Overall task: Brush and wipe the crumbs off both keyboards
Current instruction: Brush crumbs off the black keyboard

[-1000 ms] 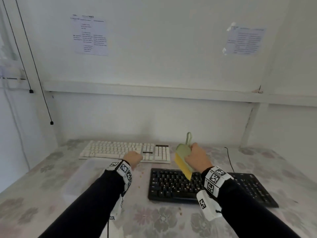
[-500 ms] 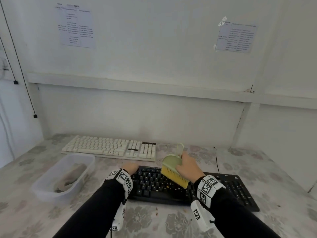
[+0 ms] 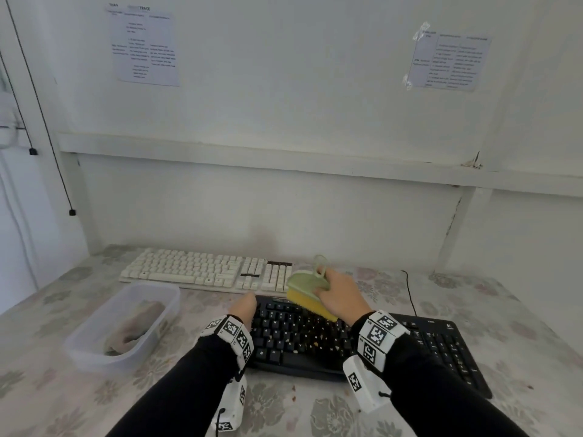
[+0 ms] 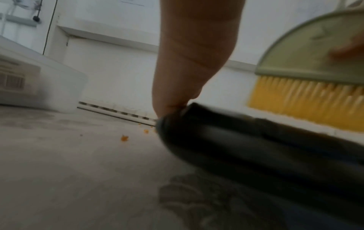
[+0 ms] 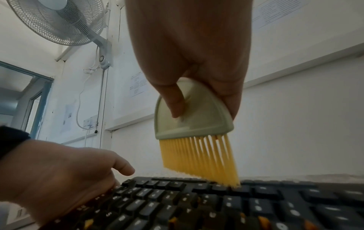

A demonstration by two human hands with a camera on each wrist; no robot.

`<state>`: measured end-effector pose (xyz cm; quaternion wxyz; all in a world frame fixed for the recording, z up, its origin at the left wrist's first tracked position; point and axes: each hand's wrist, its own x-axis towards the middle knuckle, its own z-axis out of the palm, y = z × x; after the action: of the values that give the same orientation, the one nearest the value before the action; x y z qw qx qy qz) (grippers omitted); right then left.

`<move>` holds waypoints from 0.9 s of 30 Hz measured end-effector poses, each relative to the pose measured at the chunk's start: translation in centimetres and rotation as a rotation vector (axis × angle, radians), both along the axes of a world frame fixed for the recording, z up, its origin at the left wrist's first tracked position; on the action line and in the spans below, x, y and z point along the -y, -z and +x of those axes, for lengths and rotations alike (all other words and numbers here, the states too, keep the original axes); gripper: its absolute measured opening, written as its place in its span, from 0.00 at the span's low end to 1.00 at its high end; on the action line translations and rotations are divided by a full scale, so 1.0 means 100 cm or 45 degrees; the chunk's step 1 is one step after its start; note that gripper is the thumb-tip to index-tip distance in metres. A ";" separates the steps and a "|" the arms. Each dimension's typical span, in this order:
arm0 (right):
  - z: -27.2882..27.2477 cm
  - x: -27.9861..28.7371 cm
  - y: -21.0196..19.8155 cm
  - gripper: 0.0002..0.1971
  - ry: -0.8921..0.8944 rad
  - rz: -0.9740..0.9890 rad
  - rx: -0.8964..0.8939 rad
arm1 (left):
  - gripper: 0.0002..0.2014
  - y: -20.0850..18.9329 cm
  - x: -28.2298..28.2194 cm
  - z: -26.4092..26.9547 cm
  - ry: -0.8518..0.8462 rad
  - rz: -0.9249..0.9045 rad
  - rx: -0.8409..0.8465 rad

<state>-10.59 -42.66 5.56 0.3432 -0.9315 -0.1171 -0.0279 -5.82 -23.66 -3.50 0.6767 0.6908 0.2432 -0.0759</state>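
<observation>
My right hand pinching the green brush, yellow bristles on the black keyboard top rows, my left hand gripping its left end, crumbs on keys below, white keyboard beyond, clear tub left of left hand, holding possibly a cloth.

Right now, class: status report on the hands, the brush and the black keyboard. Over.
Right hand grips brush, bristles on black keyboard. Left hand steadies its left end. Crumbs on keys. Nothing blocking.

The right hand holds a brush over the crumb-strewn black keyboard; the left hand grips its corner.
</observation>
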 end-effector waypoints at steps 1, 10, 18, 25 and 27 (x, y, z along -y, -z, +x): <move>0.002 -0.005 -0.003 0.19 0.006 0.009 0.033 | 0.22 0.000 0.000 0.000 -0.016 -0.069 -0.009; 0.004 -0.029 -0.008 0.16 -0.114 -0.117 0.012 | 0.16 -0.002 -0.006 -0.007 -0.038 -0.420 -0.042; -0.006 0.011 -0.029 0.16 0.118 -0.438 0.056 | 0.18 0.000 -0.009 -0.008 0.014 -0.400 -0.035; -0.012 -0.040 -0.031 0.12 -0.149 -0.207 0.080 | 0.23 0.008 -0.014 0.000 0.019 -0.420 -0.010; -0.013 -0.047 -0.023 0.12 -0.193 -0.257 0.059 | 0.24 0.028 -0.020 0.012 0.033 -0.391 0.019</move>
<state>-11.90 -37.92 7.85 0.2461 -0.9489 -0.1972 -0.0115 -4.65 -21.70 -6.26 0.7750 0.5829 0.2148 -0.1158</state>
